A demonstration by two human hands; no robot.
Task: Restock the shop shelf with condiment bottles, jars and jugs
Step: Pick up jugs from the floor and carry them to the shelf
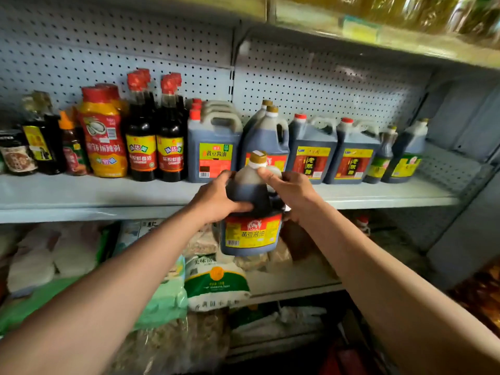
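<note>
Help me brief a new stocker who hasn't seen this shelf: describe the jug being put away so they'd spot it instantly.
Find the grey shelf lined with dark sauce bottles. Just in front of its middle, both hands hold a soy sauce jug in the air. Unlike the shelved jugs, it stands on nothing; it has a gold cap and a red-and-yellow label.

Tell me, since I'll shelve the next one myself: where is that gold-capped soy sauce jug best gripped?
Probably as now: the jug stands upright, with its handle on the right. The right hand comes from the right at the handle side, and the left hand wraps the sloping shoulder opposite. Leave the narrow cap alone.
</note>
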